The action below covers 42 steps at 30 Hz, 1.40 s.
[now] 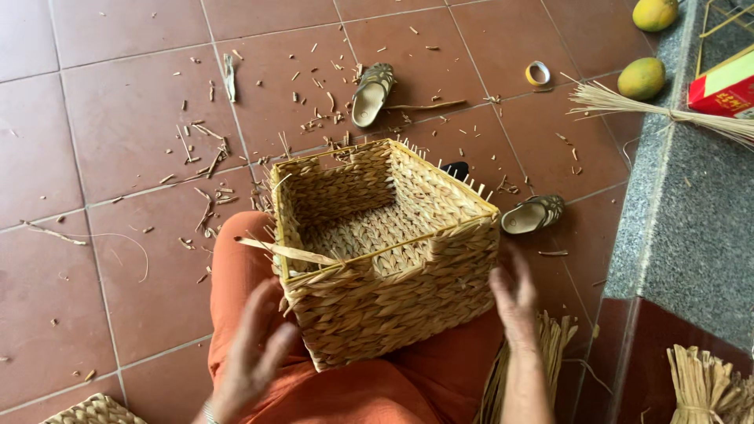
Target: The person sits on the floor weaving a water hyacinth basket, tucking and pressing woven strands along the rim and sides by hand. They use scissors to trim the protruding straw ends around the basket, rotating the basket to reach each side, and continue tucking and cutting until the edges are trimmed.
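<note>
Both hands, left hand [255, 349] and right hand [514, 298], fingers spread, flank the woven basket [385, 259] on the lap, neither clearly gripping it.

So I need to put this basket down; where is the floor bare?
Barest: the tiled floor far left. The woven basket rests on the lap; beyond it lie straw scraps and two sandals; reed bundles crowd the right.
</note>
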Each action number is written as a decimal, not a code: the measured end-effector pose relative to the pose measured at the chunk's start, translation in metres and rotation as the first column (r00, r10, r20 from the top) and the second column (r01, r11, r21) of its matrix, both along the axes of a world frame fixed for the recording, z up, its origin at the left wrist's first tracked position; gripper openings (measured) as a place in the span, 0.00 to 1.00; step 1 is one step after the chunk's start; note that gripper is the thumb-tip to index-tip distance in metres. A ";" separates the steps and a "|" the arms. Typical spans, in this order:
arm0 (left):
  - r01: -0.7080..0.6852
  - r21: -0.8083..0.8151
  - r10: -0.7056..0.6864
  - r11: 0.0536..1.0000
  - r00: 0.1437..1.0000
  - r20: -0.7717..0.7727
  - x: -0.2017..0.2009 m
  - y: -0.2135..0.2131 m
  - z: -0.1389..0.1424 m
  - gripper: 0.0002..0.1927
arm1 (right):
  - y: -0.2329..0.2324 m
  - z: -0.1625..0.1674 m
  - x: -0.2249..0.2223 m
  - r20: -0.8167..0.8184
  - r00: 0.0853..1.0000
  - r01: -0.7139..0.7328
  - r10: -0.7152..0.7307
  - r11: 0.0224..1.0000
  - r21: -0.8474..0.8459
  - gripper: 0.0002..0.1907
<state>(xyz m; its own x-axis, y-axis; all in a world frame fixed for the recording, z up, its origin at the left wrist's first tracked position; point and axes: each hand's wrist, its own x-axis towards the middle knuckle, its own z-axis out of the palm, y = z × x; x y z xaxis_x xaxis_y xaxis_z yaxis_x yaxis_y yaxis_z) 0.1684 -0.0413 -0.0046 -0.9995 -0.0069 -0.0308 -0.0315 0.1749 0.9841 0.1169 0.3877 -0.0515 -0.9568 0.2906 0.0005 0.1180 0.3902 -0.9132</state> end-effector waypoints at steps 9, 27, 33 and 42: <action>0.013 -0.129 -0.047 0.992 0.962 -0.268 -0.034 0.033 -0.034 0.47 | -0.032 -0.032 -0.005 0.060 0.996 0.055 -0.064 0.987 0.148 0.28; -0.212 -0.218 0.171 0.953 0.967 -0.191 -0.147 -0.032 -0.049 0.32 | -0.123 -0.024 -0.032 -0.179 0.983 0.057 -0.042 0.995 0.080 0.22; -0.236 -0.532 0.275 0.813 0.961 -0.005 -0.137 -0.053 -0.045 0.23 | -0.142 -0.017 -0.037 -0.239 0.968 0.139 -0.082 0.963 0.232 0.10; -0.306 -0.878 0.229 0.367 0.945 -0.234 -0.169 -0.111 -0.056 0.24 | -0.116 -0.068 0.044 -0.202 0.942 0.276 -0.268 0.961 0.011 0.16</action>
